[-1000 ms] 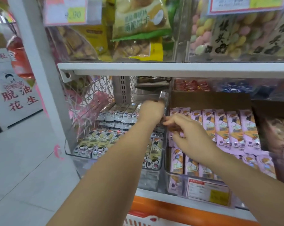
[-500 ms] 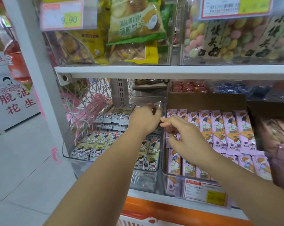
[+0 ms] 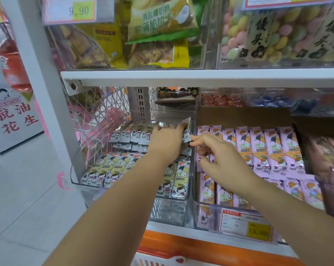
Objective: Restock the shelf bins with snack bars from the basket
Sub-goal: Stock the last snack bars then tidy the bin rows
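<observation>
Now, step: seating bar in bin, far row.
Left hand: grips bar.
Right hand: pinches its end.
Next: tuck flush.

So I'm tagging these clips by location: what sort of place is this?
Most likely a snack shop or small supermarket aisle: printed price tags, clear bins packed with wrapped snack bars, and bagged biscuits on the white shelf above.
</observation>
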A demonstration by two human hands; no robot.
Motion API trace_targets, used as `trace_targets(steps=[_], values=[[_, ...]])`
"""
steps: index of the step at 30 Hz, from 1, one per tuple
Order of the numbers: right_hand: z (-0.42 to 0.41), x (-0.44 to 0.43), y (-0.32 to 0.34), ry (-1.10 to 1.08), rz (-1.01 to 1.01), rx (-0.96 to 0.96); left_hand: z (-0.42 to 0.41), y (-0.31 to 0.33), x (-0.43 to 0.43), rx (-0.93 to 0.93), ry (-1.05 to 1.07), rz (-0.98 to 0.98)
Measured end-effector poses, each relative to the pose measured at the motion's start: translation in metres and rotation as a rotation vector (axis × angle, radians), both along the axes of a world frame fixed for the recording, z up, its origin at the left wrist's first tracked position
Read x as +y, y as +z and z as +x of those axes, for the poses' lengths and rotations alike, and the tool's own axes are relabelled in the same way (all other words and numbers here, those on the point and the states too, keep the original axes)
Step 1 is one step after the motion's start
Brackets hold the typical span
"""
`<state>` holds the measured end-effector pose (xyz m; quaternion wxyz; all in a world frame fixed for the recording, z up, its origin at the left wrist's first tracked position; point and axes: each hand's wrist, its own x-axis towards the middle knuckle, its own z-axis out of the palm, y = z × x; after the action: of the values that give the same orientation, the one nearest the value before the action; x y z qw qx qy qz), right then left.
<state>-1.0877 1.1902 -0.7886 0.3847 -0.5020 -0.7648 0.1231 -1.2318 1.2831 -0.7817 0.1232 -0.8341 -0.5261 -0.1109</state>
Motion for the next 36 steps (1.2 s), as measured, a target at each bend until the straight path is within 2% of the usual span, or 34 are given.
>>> trace_targets(steps=[6, 9, 14, 17, 21, 28, 32, 36], values=[[0.001, 0.003, -0.002, 0.033, 0.022, 0.034, 0.000, -0.005, 0.007, 0.117, -0.017, 0.057], [0.002, 0.003, -0.002, 0.045, 0.035, 0.031, -0.004, -0.002, 0.003, 0.190, -0.034, -0.019], [0.001, 0.001, -0.002, 0.031, 0.029, 0.024, -0.003, 0.016, -0.005, 0.211, -0.077, -0.170], [0.000, 0.000, -0.001, 0.020, 0.028, 0.027, -0.013, 0.009, -0.009, 0.150, -0.129, -0.213], [-0.002, 0.000, 0.001, 0.025, 0.038, 0.047, -0.012, -0.003, -0.003, 0.075, -0.097, -0.244], [-0.001, -0.001, 0.000, 0.024, 0.019, 0.026, -0.001, 0.002, 0.004, 0.063, -0.018, -0.305], [-0.001, -0.006, 0.009, 0.001, -0.035, -0.079, 0.000, 0.009, -0.009, 0.036, -0.003, -0.287], [0.006, -0.020, 0.020, -0.031, -0.103, -0.286, -0.007, 0.019, -0.054, -0.161, -0.055, -0.229]])
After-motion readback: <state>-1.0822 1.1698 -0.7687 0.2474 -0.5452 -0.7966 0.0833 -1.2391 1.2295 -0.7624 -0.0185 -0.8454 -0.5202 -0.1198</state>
